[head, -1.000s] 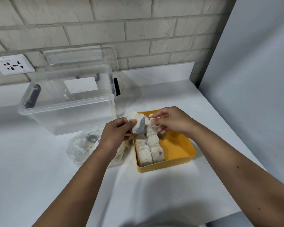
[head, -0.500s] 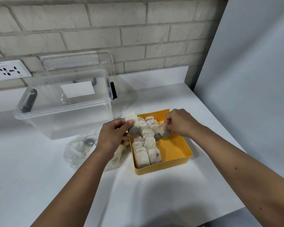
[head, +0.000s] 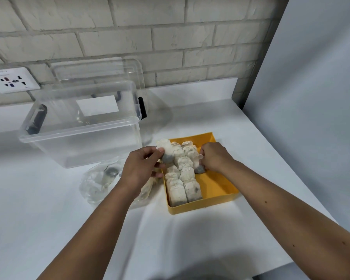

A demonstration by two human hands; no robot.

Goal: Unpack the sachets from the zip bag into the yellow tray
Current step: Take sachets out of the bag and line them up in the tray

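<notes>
1. Sachets (head: 183,174) of pale paper with dark contents stand packed in two rows along the left side of the shallow yellow plastic tray (head: 218,188). The tray sits on the white surface (head: 190,239).
2. The left hand (head: 141,168) pinches a single pale sachet (head: 167,151) between thumb and fingers, holding it over the tray's far left corner.
3. The right hand (head: 214,156), fingers curled, grips a grey-bottomed sachet (head: 198,167) low in the tray, against the right side of the rows.
4. The crumpled clear zip bag (head: 97,184) lies on the surface just left of the tray, partly under the left wrist. Something is inside it, though how much cannot be told.
5. At the far left stands an open clear plastic storage box (head: 79,142) with dark handles. Its clear lid (head: 101,71) leans on the pale brick wall (head: 170,27) behind, and a white wall socket (head: 12,80) is left of that.
</notes>
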